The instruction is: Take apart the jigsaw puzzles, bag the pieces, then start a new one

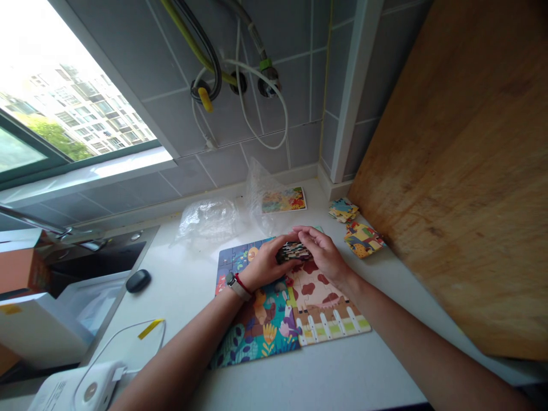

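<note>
A stack of jigsaw pieces (pixel 294 252), its striped edges showing, sits between my two hands over the top of the laid-out puzzles. My left hand (pixel 269 261), with a watch and red band at the wrist, curls around its left and near side. From the right, my right hand (pixel 326 254) closes around it, fingertips meeting those of the left. Beneath are two joined puzzles lying side by side: a blue-green one with plants and animals (pixel 274 328) and a cow puzzle with a white fence (pixel 331 319). My forearms and hands cover parts of both.
Two small piles of pieces, one farther (pixel 343 209) and one nearer (pixel 363 240), lie by the wooden board (pixel 462 182). Behind are a picture card (pixel 285 200) and clear plastic wrapping (pixel 209 218). Leftward are a black mouse (pixel 138 281), a sink (pixel 94 262) and a white device (pixel 77 388).
</note>
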Tool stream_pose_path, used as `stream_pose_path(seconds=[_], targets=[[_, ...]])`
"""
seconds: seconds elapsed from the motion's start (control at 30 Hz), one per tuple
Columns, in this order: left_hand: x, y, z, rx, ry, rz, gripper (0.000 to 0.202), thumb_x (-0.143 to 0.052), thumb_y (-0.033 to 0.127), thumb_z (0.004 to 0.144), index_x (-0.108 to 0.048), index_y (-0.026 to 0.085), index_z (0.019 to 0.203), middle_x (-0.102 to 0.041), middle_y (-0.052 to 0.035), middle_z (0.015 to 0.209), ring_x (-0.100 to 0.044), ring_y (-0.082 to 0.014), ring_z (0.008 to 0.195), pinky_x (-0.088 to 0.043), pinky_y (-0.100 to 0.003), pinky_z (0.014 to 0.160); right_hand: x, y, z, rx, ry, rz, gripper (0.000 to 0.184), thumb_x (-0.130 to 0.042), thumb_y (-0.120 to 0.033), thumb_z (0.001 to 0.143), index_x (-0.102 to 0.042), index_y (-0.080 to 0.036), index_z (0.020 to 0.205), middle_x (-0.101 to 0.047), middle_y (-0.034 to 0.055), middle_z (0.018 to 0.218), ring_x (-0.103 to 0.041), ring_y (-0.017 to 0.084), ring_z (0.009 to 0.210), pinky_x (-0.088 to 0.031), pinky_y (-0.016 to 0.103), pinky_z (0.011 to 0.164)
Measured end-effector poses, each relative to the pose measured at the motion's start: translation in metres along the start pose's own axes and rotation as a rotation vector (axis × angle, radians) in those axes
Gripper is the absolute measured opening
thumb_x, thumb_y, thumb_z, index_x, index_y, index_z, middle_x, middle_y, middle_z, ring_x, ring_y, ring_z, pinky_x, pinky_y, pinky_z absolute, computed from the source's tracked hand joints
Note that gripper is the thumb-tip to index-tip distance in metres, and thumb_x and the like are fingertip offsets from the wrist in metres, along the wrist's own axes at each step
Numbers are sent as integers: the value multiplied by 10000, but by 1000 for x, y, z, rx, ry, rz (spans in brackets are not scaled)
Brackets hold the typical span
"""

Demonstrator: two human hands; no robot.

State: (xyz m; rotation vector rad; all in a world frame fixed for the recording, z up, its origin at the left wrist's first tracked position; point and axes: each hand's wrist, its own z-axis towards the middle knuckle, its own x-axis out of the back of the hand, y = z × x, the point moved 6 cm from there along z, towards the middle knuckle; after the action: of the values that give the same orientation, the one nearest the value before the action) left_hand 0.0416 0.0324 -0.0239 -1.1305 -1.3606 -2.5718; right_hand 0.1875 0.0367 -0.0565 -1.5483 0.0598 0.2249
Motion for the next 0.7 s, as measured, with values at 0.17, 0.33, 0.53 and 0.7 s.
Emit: stream_pose_path(seconds=[0.17,0.33,0.53,0.7], targets=[[1,2,1,17,1,0,527,-768,305,911,-580,260,1401,-711,-86,1327,-705,-267,1168,-565,-398,1029,8,-2,1,68,79,-123,438,-636,-627,911,-711,-230,1079,-786,98,1102,-740,289,1060,-601,447,945],[3,3,0,22,48,56,491,-781,296,905,-586,248,1353,-725,-84,1256,-711,-251,1118,-574,-379,992,14,-4,4,64,84,-95,400,-681,-568,887,-679,-220,1085,-799,104,1067,-760,279,1005,-611,439,915],[5,-3,-2,92,110,112,489,-824,356,868,-590,240,1281,-733,-65,1174,-722,-238,1032,-582,-357,911,17,-5,5,75,101,-133,342,-654,-521,910,-695,-218,1062,-797,99,1069,-755,267,1008,-607,429,926],[6,-9,-4,162,150,126,534,-867,416,818,-585,241,1237,-735,-47,1129,-736,-237,993,-590,-349,863,21,-4,5,85,137,-151,333,-660,-493,903,-714,-206,1063,-792,96,1021,-753,266,969,-603,409,887]])
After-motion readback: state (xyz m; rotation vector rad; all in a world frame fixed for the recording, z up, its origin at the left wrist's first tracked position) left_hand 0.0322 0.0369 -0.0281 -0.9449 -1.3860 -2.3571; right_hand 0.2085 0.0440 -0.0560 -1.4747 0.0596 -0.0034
